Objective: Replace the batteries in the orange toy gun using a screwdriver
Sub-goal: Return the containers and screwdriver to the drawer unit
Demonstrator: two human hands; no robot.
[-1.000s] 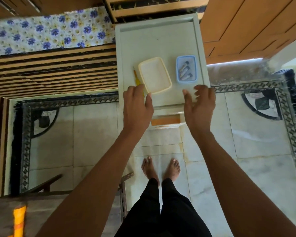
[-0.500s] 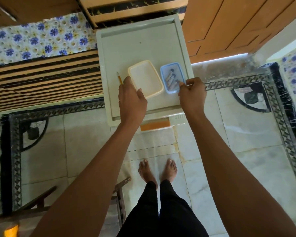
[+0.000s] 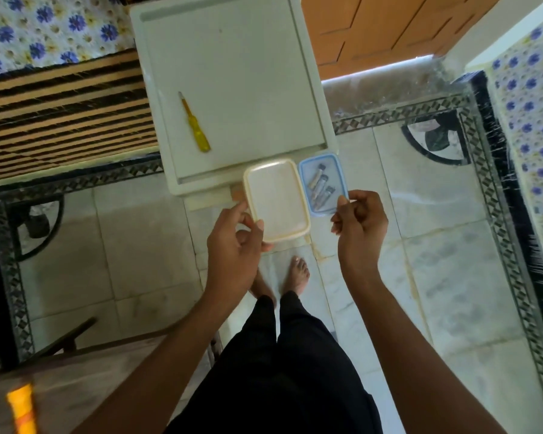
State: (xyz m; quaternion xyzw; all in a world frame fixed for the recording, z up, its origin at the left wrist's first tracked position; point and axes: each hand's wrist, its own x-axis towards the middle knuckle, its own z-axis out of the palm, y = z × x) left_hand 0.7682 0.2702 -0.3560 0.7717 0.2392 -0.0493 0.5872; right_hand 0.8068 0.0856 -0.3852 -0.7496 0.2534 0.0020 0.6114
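The left hand [image 3: 232, 245] grips the near-left corner of the cream container [image 3: 278, 198], fingers [image 3: 229, 214] curled round its rim. The right hand [image 3: 359, 227] pinches the near-right corner of the blue tray [image 3: 337, 170], which carries the batteries [image 3: 320, 186] loose. Both containers hang beyond the worktop's [image 3: 239, 73] near edge, above the floor [image 3: 138, 230]. The screwdriver [image 3: 195, 123] lies near the left edge. The orange toy gun [image 3: 21, 408] is partly visible, well apart. Risk: a corner pinch allows tilt, so batteries may roll out.
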